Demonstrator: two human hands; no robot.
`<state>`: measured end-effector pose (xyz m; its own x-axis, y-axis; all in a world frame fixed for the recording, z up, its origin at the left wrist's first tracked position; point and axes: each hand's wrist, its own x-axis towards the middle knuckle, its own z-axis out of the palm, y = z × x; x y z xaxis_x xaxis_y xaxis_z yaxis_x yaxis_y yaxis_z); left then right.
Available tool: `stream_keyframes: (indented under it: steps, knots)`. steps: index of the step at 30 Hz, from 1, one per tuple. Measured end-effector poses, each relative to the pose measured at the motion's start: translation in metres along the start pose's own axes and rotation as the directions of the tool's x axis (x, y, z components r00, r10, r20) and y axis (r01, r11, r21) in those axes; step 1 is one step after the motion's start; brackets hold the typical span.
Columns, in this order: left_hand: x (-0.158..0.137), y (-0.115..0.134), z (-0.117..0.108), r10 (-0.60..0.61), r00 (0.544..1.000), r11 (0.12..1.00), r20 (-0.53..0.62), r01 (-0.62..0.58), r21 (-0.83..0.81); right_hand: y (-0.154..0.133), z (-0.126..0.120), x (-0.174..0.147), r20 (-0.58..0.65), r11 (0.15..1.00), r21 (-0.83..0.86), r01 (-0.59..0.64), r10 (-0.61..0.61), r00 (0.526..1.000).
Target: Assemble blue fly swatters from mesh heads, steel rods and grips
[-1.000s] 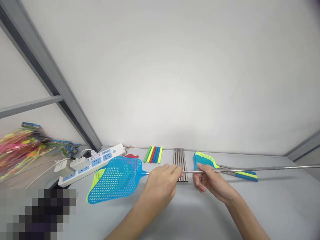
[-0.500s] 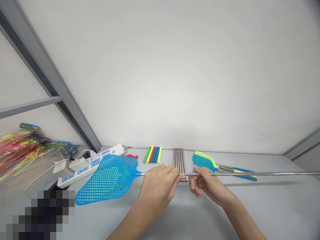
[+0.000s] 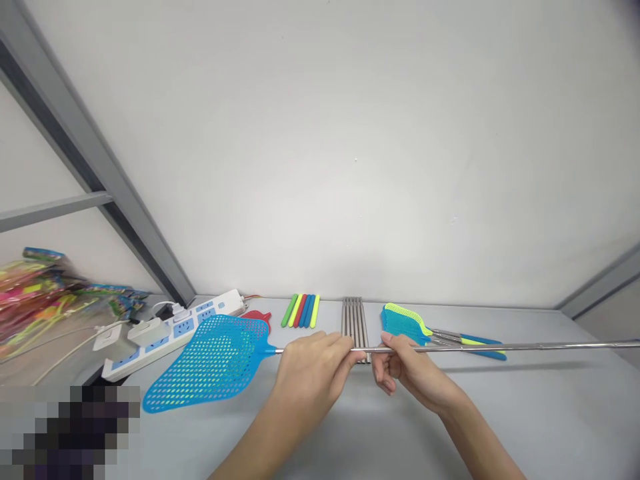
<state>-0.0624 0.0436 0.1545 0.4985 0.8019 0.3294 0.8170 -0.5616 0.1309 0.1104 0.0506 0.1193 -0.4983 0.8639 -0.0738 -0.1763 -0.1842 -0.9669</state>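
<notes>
Since the first frame the blue swatter head [image 3: 210, 363] has shifted toward the left side of the bench [image 3: 560, 407], and its extended metal rod [image 3: 480, 347] has come to tilt less against the back edge. The left hand [image 3: 315, 370] is wrapped around the rod close to the head, while the right hand [image 3: 407, 370] pinches it, the rod running between thumb and curled fingers, in front of the metal tubes [image 3: 355, 317] along the back edge. The step looks like handling the lengthened rod, which calls for a firm left grip and a sliding right one.
</notes>
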Motion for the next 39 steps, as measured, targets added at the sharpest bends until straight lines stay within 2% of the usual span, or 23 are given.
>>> stream_keyframes:
  steps: [12,20,31,34,39]
  knots:
    - [-0.001,0.004,-0.001,-0.001,0.999,1.000,-0.042,0.000,-0.024,-0.001,0.002,-0.002,-0.002,1.000,-0.020,-0.002,0.002,1.000]
    - [-0.004,0.006,-0.001,-0.030,1.000,0.999,-0.002,0.030,-0.013,0.000,0.004,-0.001,-0.008,0.999,-0.054,-0.009,0.009,1.000]
    - [-0.007,0.006,0.004,-0.004,0.998,1.000,-0.061,0.003,-0.008,0.000,0.012,0.000,0.014,0.997,-0.069,-0.039,0.040,0.999]
    - [-0.006,0.007,0.005,-0.011,1.000,0.999,-0.026,0.010,-0.046,0.000,0.011,0.001,0.014,0.996,-0.074,-0.045,0.047,0.999]
    - [-0.004,0.010,0.009,0.016,1.000,0.979,0.022,-0.011,-0.206,0.003,0.011,0.002,0.028,0.994,-0.106,-0.025,0.028,0.999]
